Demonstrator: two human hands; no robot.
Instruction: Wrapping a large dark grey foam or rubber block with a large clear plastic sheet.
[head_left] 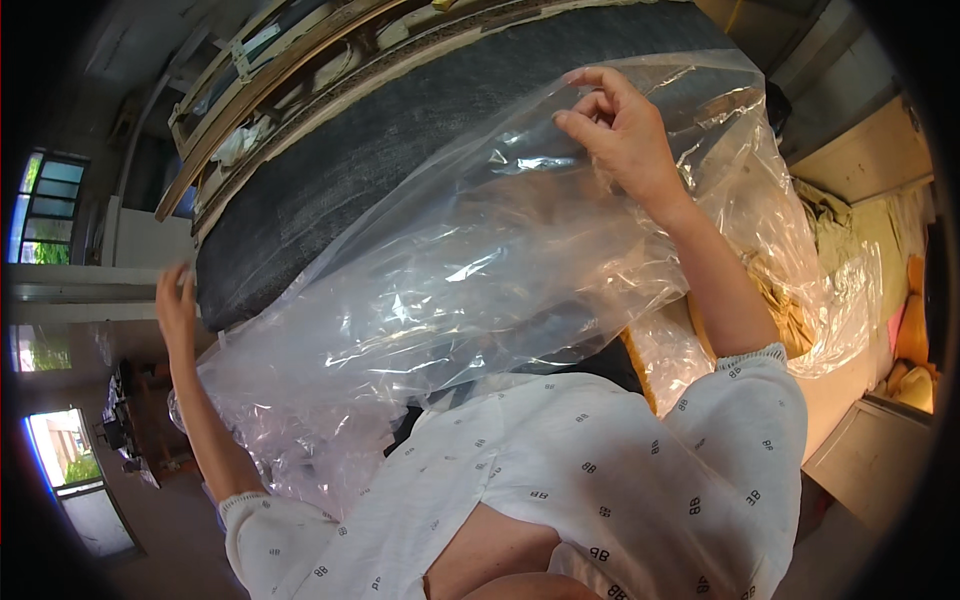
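Overhead, a person draws a large clear plastic bag (470, 270) over a dark, felt-like slab (400, 140) that leans against stacked wooden frames (260, 70); the film covers the slab's lower half and billows down toward the person's white patterned shirt (560, 470). The right hand (620, 130) is raised at the bag's upper edge, its thumb and curled fingers pinching a fold of the film against the slab; the left hand (177, 305) reaches to the slab's left end, where the bag's edge lies, though whether its fingers are closed on plastic or merely resting there cannot be told, since they are seen edge-on and partly blurred. The bag looks thin, light and limp; it wrinkles, clings and catches glare, and would likely slip through a loose pinch or stretch and tear if dragged over a rough corner; the surest hold appears to be at the open rim, bunched in both hands well apart. A window (45, 205) shows at far left.
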